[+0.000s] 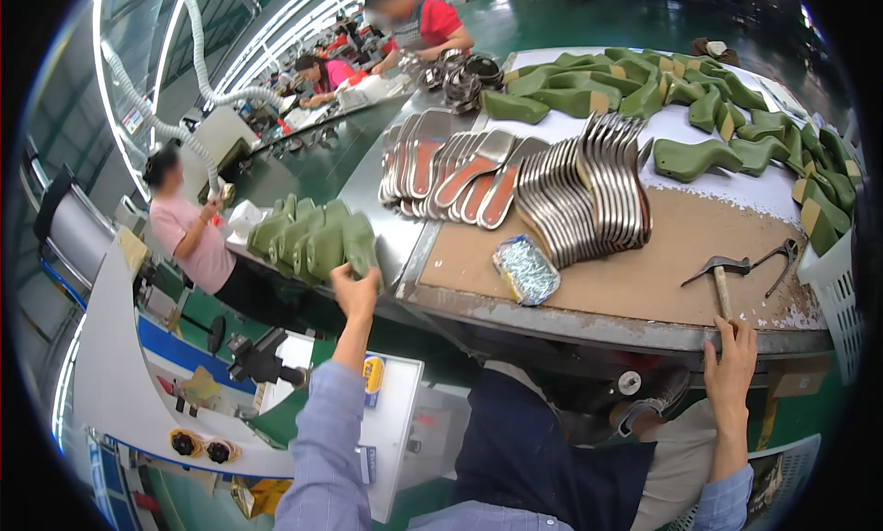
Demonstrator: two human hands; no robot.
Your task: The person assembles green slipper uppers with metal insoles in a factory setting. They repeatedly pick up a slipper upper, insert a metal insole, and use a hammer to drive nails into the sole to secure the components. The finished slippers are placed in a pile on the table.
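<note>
the left hand (pixel 354 290) is stretched out and up, its fingers curled onto the lower edge of the nearest green shoe last (pixel 361 244), which stands at the right end of a row of green lasts (pixel 308 237) packed side by side on the conveyor (pixel 322 168) just left of the bench (pixel 644 283); the grip looks closed on it, though the fingertips are partly hidden. the last looks like solid moulded plastic, so it should be stiff, fairly weighty for its size and a little slick, best taken around the narrower heel or ankle part rather than the smooth rounded side. it is olive green, matt, foot-shaped, standing on end. the right hand (pixel 731 356) rests on the near rim of the bench, fingers together by the handle end of a hammer (pixel 720 278), holding nothing that i can see. farther out lie pincers (pixel 777 255), a shiny bag of small nails (pixel 524 269), fanned metal plates (pixel 589 186) and more green lasts (pixel 699 108).
</note>
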